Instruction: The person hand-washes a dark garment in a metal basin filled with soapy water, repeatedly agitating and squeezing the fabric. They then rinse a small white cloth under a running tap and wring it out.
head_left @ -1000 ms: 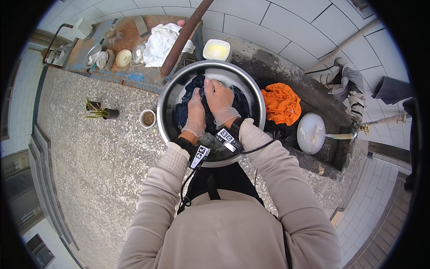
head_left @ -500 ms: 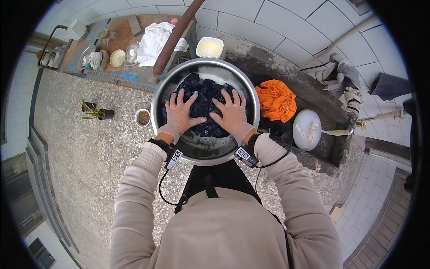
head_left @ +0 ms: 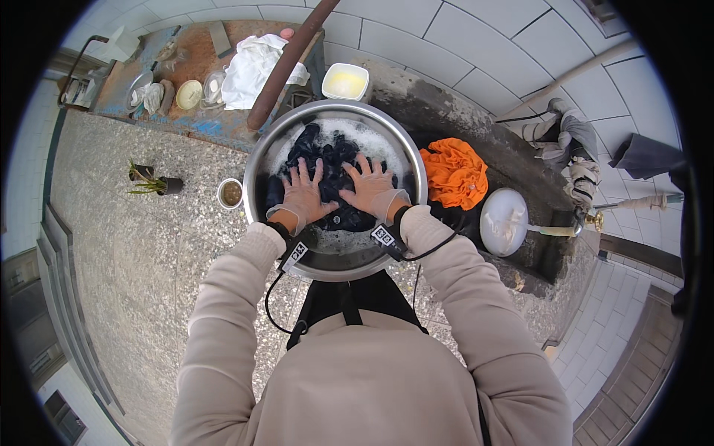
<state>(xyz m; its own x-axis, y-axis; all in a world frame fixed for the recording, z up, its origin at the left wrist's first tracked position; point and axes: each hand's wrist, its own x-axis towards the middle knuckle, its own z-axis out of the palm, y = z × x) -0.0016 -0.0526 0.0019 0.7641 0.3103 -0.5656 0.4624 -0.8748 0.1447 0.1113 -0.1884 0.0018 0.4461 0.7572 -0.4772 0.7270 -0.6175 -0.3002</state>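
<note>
Dark cloth (head_left: 336,157) is lying beneath and between the left hand (head_left: 301,196) and right hand (head_left: 370,193), reaching toward the basin's (head_left: 251,189) far rim. Both hands are spreading wide; a second ago they were bunching together.

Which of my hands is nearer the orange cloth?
Right. Your right hand lies open on the dark cloth in the metal basin, with the orange cloth to its right, outside the basin; your left hand is on the dark cloth, farther left.
</note>
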